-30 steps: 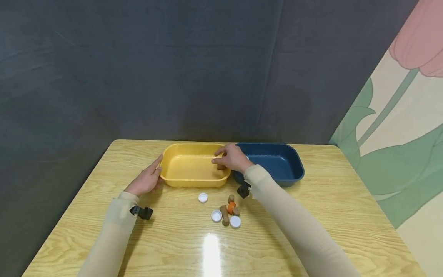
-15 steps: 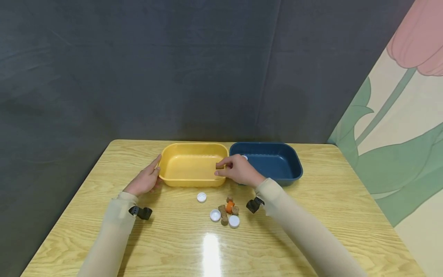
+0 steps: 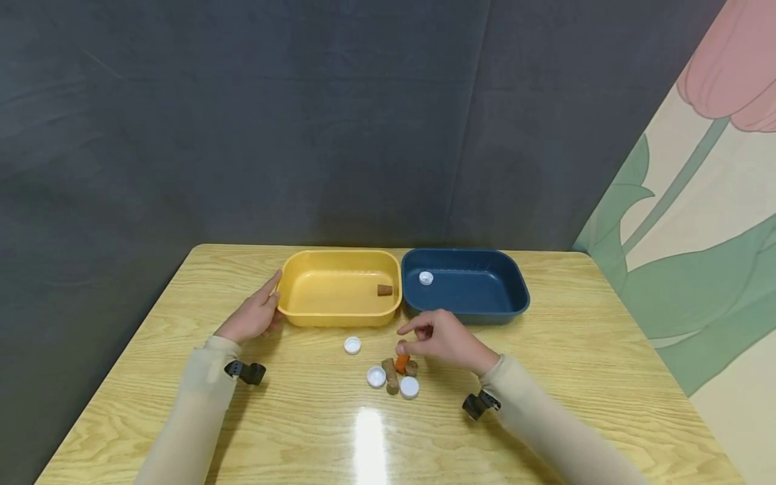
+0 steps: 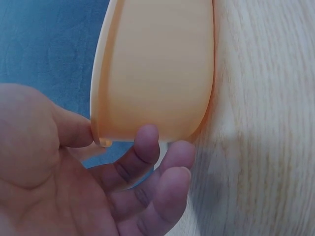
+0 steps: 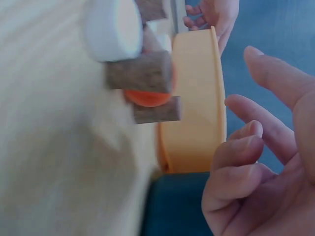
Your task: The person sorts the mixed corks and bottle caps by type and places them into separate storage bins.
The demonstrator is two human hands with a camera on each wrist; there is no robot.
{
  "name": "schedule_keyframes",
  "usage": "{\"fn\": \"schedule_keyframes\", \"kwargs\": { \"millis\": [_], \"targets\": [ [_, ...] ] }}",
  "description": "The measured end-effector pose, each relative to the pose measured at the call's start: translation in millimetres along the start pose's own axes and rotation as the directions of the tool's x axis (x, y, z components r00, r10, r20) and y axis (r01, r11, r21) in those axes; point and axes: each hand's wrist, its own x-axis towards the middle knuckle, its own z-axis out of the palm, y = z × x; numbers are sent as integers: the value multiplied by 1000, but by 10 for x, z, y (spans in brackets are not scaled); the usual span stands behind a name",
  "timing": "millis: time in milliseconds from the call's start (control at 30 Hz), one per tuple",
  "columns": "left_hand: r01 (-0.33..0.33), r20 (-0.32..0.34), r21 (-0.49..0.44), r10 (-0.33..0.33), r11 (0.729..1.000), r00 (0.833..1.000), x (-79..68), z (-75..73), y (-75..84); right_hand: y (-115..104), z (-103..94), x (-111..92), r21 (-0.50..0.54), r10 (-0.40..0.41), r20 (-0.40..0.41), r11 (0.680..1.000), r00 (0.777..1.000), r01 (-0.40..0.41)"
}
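Note:
My left hand [image 3: 251,316] rests at the left end of a yellow plastic bin [image 3: 339,319]. In the left wrist view its thumb touches the bin's rim, and the other fingers bend loosely beside the end wall. My right hand [image 3: 445,339] hovers with nothing in it over a small pile, thumb and forefinger apart. Below it are an orange bottle cap [image 3: 401,364], several brown corks [image 3: 389,368] and two white bottle caps [image 3: 409,387]. Another white bottle cap [image 3: 352,345] lies nearer the yellow bin. One cork [image 3: 384,290] sits inside that bin, toward its right end.
A dark blue bin [image 3: 467,318] stands right beside the yellow one, with a white bottle cap [image 3: 426,278] in it. Behind the wooden table [image 3: 291,431] hangs a dark cloth [image 3: 364,135]; a painted wall [image 3: 715,256] is at the right.
My right hand has let go of a cork in the yellow bin and moved back toward me and rightward, over the pile. The left hand stays at the bin's end.

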Motion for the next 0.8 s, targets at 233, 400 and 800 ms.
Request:
{"fn": "schedule_keyframes", "kwargs": {
  "millis": [233,400,800],
  "targets": [
    [4,5,0,-4,1000,1000,-7,-5,9,126,63,-283,16,84,-9,996,996,-84],
    [6,3,2,-6,1000,1000,-11,-13,12,200,124,-388,46,144,0,989,990,-144],
    [14,3,6,-14,1000,1000,-6,-7,1,251,269,-402,28,110,-14,994,994,-109]
  ]
}}
